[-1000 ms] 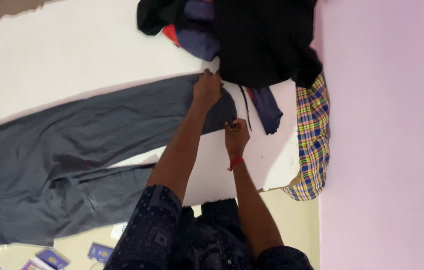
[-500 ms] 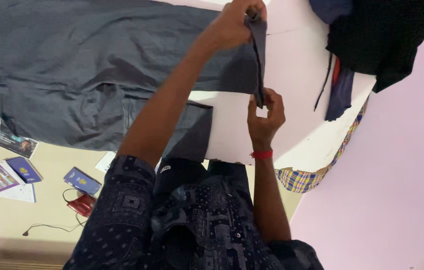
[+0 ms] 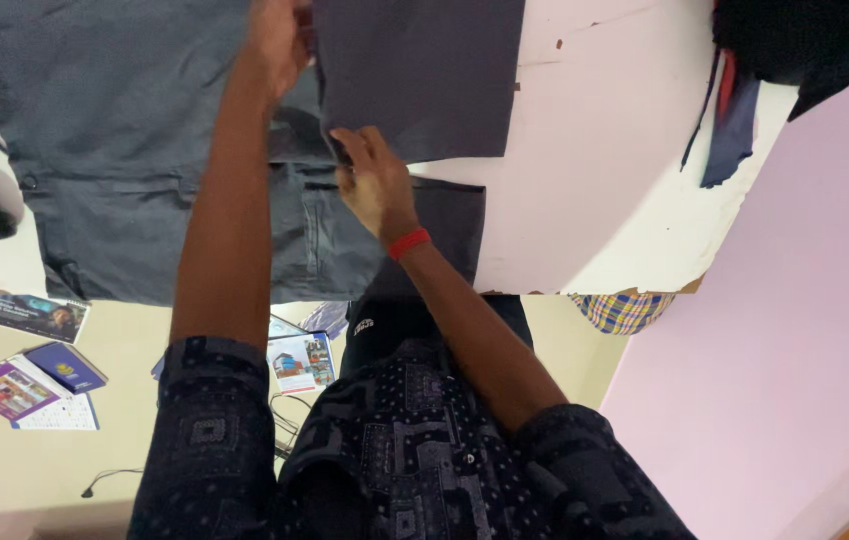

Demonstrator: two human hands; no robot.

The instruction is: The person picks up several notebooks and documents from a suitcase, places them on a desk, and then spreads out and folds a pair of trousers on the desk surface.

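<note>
Head view: grey trousers (image 3: 125, 120) lie across the white bench (image 3: 585, 170) in the upper left of the frame, 1 leg folded back over itself at top centre. Left hand (image 3: 280, 45), at the top edge, has its grip closed on the folded leg's upper corner. Right hand (image 3: 375, 185), with a red wristband (image 3: 409, 243), pinches the lower corner. Booklets (image 3: 30, 375) lie on the floor at lower left
</note>
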